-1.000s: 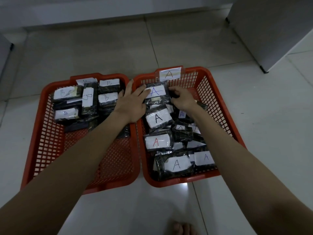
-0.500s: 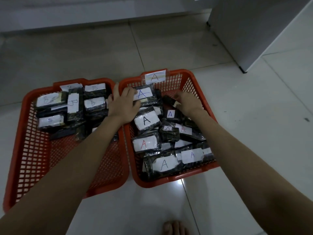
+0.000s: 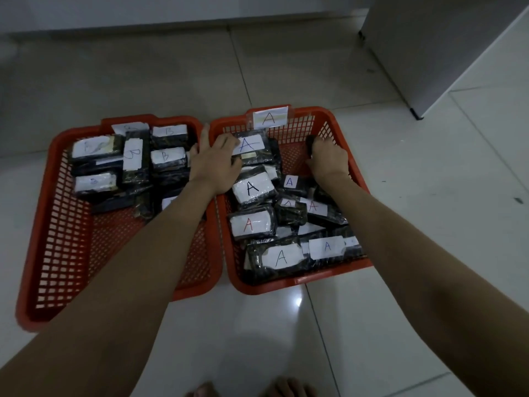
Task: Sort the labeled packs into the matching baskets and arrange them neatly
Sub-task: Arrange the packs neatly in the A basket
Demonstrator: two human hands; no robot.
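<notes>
Two orange baskets stand side by side on the floor. The right basket carries an A tag and holds several dark packs with white A labels. The left basket holds several B-labelled packs at its far end. My left hand lies flat across the two inner rims, fingers pressing the top A pack. My right hand is at the far right of the A basket, fingers curled round a dark pack that is mostly hidden.
A grey cabinet stands at the back right on the tiled floor. A wall base runs along the back. My bare toes show at the bottom edge. The near half of the left basket holds no packs.
My right hand has moved from the middle packs to the basket's far right corner with a dark pack in it. My left hand stayed on the top A pack. The view shifted.
</notes>
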